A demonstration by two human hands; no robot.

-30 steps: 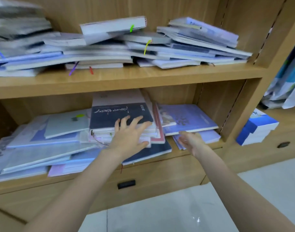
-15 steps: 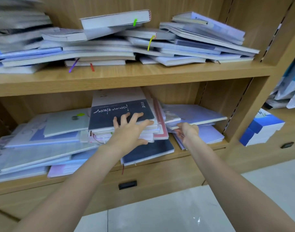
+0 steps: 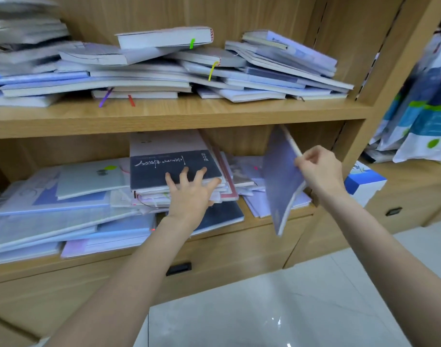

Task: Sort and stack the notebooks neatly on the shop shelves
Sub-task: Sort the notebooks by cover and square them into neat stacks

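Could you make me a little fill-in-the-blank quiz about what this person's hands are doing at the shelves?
1. The right hand grips a purple notebook, tilted nearly ____.
2. The left hand rests with spread fingers on a ____-covered notebook atop the middle pile.
3. Both hands work at the ____ shelf.
4. A green tab marks a book on the ____ shelf.

Missing words: upright; dark; lower; upper

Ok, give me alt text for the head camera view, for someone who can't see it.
A person's right hand pinches a purple notebook tilted on edge, lifted off the lower shelf, while the left hand rests fingers spread on a dark notebook topping a messy stack. The upper shelf holds more untidy notebook piles.
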